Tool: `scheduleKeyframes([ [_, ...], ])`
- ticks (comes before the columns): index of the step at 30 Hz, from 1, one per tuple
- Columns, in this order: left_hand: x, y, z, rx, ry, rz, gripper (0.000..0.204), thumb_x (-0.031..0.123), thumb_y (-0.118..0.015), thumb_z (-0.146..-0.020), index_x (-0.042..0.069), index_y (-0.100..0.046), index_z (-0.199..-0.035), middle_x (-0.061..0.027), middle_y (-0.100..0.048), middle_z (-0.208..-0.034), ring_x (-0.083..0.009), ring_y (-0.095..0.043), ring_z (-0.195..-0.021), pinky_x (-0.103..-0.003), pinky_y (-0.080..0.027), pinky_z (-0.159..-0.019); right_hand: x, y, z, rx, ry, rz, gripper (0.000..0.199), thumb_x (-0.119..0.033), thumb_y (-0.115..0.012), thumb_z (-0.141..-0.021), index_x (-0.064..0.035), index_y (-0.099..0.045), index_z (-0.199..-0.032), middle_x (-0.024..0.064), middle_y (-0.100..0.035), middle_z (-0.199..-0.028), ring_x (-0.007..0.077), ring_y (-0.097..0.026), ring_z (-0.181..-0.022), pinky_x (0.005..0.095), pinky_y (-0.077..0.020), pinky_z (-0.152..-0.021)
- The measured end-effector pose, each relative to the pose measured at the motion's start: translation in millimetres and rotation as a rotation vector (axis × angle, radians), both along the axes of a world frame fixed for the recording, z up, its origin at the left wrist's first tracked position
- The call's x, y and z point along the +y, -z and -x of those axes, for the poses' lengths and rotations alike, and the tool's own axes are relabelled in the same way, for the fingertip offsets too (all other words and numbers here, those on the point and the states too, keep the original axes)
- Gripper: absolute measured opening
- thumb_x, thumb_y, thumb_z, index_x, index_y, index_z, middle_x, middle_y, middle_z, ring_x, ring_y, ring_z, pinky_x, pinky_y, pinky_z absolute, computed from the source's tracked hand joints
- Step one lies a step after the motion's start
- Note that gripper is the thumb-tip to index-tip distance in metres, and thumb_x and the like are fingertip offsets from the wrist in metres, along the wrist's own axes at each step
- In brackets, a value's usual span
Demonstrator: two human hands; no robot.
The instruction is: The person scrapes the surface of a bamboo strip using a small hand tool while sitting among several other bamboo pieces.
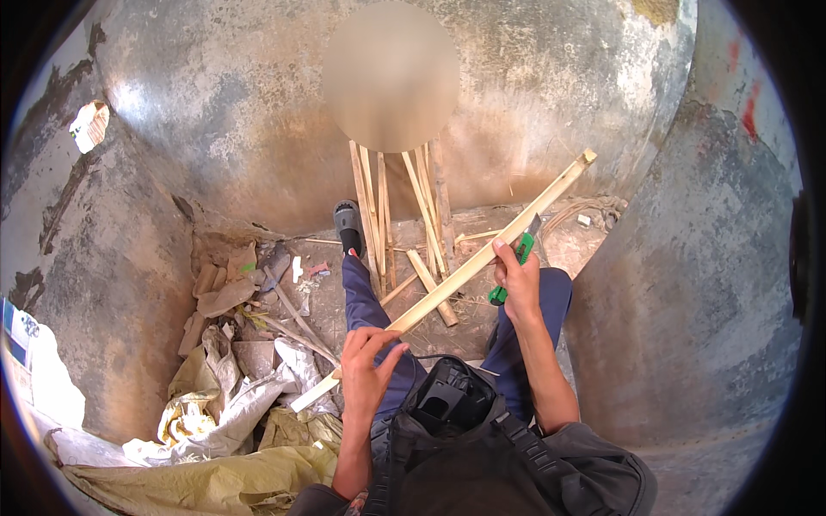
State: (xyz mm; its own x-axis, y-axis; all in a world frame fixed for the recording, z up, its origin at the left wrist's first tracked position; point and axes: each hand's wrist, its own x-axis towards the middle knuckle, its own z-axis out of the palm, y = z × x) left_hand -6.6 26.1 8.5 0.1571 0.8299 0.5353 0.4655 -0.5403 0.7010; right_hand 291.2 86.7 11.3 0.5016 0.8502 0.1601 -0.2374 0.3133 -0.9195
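A long, pale bamboo strip (pixel 449 288) lies slantwise across my lap, its far end up to the right and its near end down to the left. My left hand (pixel 366 371) is closed around the lower part of the strip, the fingers over its top. Higher up, my right hand (pixel 520 291) is wrapped around a green utility knife (pixel 524 247), with the thumb resting against the strip. The grey blade of the knife points up and away, beside the strip's edge. My palms are mostly hidden.
Several bamboo strips (pixel 383 215) lean against the curved, stained wall (pixel 258 129) ahead. A short bamboo piece (pixel 434 292) lies on the floor between my legs. To the left are a crumpled white sack (pixel 237 404), a yellowish sheet (pixel 206 482) and broken debris (pixel 228 297). A blurred disc covers part of the wall.
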Motion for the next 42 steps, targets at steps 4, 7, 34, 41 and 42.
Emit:
scheduleKeyframes([
  [4,3,7,2,-0.04,0.004,0.001,0.015,-0.003,-0.086,-0.088,0.0,-0.082,-0.103,-0.0128,-0.075,-0.098,-0.0299,-0.07,-0.093,-0.04,-0.055,-0.081,-2,-2,0,0.009,-0.006,-0.007,0.029,-0.027,-0.077,-0.107,0.0017,-0.076,-0.11,-0.0009,-0.064,-0.078,0.0029,-0.04,-0.053,0.0244,-0.0273,-0.049],
  [7,4,4,6,-0.05,0.033,0.009,0.012,-0.006,-0.082,-0.09,-0.002,-0.078,-0.1,-0.0142,-0.075,-0.099,-0.0287,-0.071,-0.092,-0.037,-0.057,-0.079,-5,-8,-1,0.003,-0.009,0.002,0.03,-0.027,-0.078,-0.107,0.0019,-0.077,-0.111,-0.0018,-0.061,-0.078,0.0029,-0.04,-0.054,0.0242,-0.0276,-0.049],
  [34,13,-14,-17,-0.508,0.092,0.014,0.001,-0.002,-0.069,-0.108,-0.003,-0.068,-0.107,-0.0103,-0.075,-0.098,-0.0152,-0.071,-0.083,-0.031,-0.057,-0.077,-18,12,26,-0.571,0.088,0.097,0.027,-0.023,-0.08,-0.106,0.0033,-0.081,-0.103,-0.002,-0.072,-0.079,0.004,-0.057,-0.067,0.0271,-0.0435,-0.059],
  [41,45,5,11,0.044,-0.338,-0.027,0.045,0.017,-0.068,-0.113,-0.008,-0.061,-0.15,-0.0322,-0.072,-0.137,-0.048,-0.071,-0.129,-0.049,-0.055,-0.111,-18,1,23,-0.169,-0.074,0.049,0.025,-0.02,-0.078,-0.108,0.0043,-0.079,-0.115,-0.0027,-0.069,-0.079,0.0017,-0.049,-0.06,0.0244,-0.0383,-0.055],
  [42,46,16,16,0.15,-0.31,0.096,0.06,0.028,-0.064,-0.116,-0.007,-0.05,-0.162,-0.0359,-0.063,-0.152,-0.0539,-0.054,-0.149,-0.055,-0.044,-0.123,-18,1,23,-0.148,-0.078,0.03,0.025,-0.021,-0.078,-0.107,0.0028,-0.078,-0.114,-0.0026,-0.067,-0.08,0.0017,-0.047,-0.058,0.024,-0.0358,-0.053],
])
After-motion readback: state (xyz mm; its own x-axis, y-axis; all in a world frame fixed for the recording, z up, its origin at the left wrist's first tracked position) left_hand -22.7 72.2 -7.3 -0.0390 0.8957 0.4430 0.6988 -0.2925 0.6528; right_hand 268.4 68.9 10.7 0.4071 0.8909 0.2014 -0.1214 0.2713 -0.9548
